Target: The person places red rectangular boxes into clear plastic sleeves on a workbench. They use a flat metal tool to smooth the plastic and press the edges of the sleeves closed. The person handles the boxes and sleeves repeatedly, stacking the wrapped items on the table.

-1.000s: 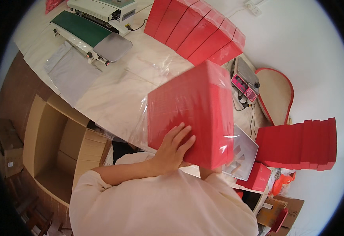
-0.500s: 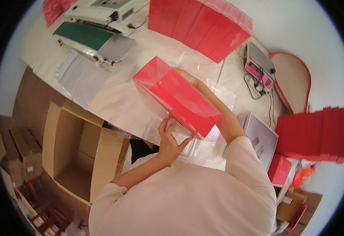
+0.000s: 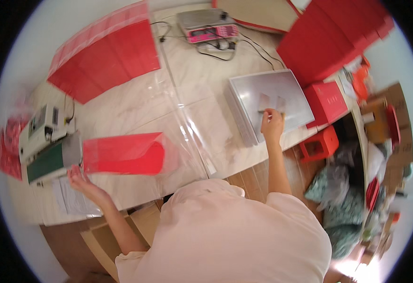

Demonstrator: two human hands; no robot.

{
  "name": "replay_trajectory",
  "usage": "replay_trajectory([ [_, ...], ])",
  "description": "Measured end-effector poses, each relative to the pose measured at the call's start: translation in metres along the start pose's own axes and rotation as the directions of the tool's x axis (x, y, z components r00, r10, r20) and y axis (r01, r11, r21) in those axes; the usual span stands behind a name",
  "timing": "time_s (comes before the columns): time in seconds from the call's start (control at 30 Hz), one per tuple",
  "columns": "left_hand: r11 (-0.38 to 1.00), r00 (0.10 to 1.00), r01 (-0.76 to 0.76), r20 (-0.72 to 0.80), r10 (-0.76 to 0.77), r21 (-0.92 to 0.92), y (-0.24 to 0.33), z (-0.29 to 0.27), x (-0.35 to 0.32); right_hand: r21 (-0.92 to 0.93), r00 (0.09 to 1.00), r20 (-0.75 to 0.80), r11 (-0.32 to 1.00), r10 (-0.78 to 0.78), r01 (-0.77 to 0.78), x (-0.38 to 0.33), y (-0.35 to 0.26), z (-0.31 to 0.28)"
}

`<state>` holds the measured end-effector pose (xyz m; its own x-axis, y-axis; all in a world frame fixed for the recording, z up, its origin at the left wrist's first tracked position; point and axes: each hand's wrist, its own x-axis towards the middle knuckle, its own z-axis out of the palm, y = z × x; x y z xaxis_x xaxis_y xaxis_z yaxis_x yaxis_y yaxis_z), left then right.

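Observation:
A red box [image 3: 117, 153] in clear plastic film lies on the marble-patterned table, its film spreading loose past the right end. My left hand [image 3: 86, 185] is beside the box's left end, fingers apart and slightly blurred; whether it touches the film is unclear. Over at the right, my right hand [image 3: 273, 126] is closed, fingertips together above a flat grey-white box [image 3: 294, 106] with a pale printed pattern on top. Whatever those fingers pinch, if anything, is too small to make out.
Film-wrapped red boxes [image 3: 112, 56] stand in a row at the far left. Left of my left hand is a white machine with a green belt [image 3: 46, 162]. A pink-fronted scale [image 3: 211, 32] with cables sits at the back. Stacked red boxes [image 3: 329, 40] and a red stool [image 3: 320, 143] are right.
My view has swung right. The red box, held up between both hands before, now lies on the table. My right hand has moved away to the grey-white box.

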<state>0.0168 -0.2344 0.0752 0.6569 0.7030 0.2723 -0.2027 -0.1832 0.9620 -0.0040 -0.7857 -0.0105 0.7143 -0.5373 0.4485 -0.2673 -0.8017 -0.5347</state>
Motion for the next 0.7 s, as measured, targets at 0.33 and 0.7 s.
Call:
replay_trajectory([
  [0.33, 0.974, 0.967, 0.188, 0.197, -0.162, -0.124, -0.012, 0.037, 0.049, -0.501, 0.964, -0.110, 0.824, 0.244, -0.266, -0.018, 0.091, -0.005],
  [0.7, 0.931, 0.915, -0.340, 0.278, 0.293, 0.136, 0.075, 0.049, 0.011, -0.407, 0.923, 0.003, 0.844, 0.385, -0.351, 0.029, 0.119, 0.013],
])
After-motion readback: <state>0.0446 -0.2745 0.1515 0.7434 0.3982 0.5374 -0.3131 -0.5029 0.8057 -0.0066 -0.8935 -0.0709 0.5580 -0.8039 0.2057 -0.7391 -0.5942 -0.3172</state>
